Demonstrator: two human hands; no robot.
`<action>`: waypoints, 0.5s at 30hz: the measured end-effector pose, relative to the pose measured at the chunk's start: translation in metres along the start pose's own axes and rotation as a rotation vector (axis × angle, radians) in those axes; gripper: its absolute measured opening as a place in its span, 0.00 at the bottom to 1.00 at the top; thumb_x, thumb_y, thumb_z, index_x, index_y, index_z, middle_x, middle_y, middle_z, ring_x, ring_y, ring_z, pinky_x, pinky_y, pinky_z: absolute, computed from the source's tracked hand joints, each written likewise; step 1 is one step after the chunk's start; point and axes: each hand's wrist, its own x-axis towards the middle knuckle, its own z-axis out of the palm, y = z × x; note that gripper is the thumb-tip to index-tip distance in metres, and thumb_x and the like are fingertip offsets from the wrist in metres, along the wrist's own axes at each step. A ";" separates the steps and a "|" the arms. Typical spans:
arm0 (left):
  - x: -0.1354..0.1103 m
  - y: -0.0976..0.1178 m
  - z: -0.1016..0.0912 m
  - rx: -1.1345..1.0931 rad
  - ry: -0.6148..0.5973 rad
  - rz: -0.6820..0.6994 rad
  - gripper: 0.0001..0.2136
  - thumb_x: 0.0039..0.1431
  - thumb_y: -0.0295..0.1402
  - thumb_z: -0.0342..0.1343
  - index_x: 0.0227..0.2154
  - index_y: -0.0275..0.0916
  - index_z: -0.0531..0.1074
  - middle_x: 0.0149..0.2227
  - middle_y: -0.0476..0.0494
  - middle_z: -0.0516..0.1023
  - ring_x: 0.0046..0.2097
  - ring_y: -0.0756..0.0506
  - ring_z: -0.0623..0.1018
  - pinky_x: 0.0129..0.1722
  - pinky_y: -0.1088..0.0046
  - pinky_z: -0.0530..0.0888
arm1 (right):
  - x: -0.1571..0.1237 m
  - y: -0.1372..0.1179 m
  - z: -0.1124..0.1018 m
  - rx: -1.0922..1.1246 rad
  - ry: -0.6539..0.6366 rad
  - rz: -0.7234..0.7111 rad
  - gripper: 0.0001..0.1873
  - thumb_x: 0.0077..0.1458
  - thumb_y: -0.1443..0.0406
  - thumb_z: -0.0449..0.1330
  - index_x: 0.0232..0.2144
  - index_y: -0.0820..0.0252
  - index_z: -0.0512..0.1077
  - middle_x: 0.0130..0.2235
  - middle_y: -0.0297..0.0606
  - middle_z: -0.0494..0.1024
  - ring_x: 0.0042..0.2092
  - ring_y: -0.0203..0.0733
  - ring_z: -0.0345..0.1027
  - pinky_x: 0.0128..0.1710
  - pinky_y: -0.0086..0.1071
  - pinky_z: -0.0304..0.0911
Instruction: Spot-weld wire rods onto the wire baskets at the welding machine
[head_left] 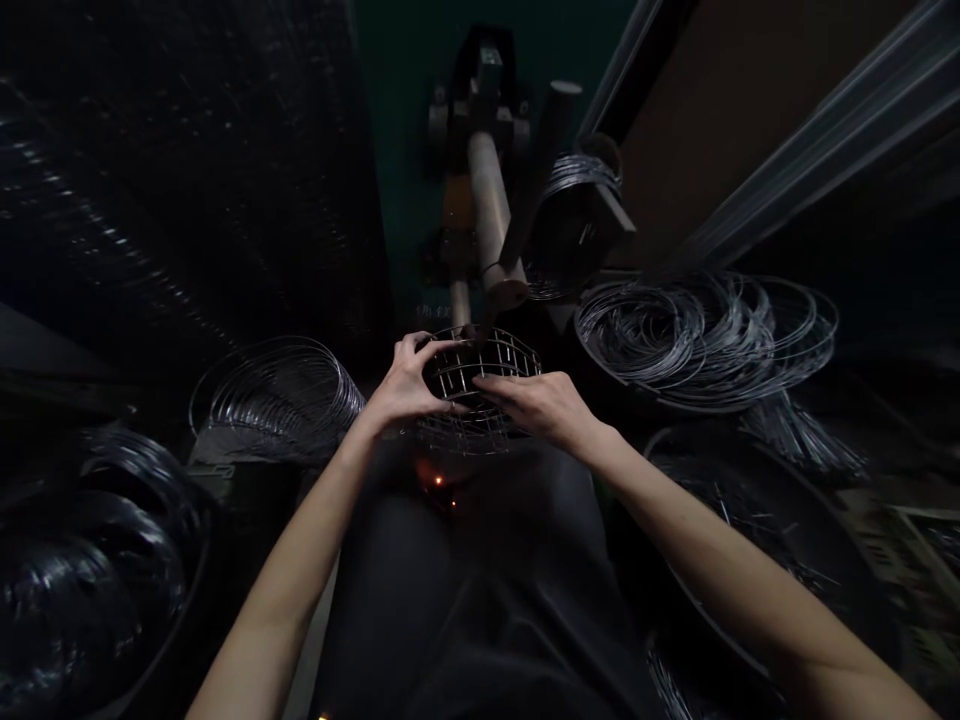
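Observation:
A round wire cage [501, 352], made of curved and crossing thin metal wires, sits between my hands at the tip of a machine's electrode. My left hand [411, 382] grips its left side, thumb low and index finger stretched along the top. On the right, my right hand [541, 402] has its fingers together against the near wires; part of its grip is hidden. Just above the cage stands a spot welder [489, 190] with a thick pale cylinder arm. Orange sparks [439, 481] glow below the cage, in front of a dark apron [480, 600].
Wire rings [281, 395] stand to the left, with dark wire coils [82, 580] nearer. A heap of wire rings [705, 335] lies on the right, above a round black tub [787, 520] holding short wire pieces. A dark slanted bar [541, 175] rises beside the welder arm.

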 end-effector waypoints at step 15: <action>0.046 -0.018 -0.009 0.014 0.003 -0.073 0.42 0.30 0.42 0.74 0.54 0.46 0.67 0.54 0.41 0.58 0.60 0.34 0.61 0.61 0.51 0.61 | 0.029 0.024 0.021 0.388 0.396 0.360 0.03 0.53 0.64 0.62 0.31 0.56 0.76 0.31 0.35 0.72 0.32 0.38 0.68 0.32 0.31 0.64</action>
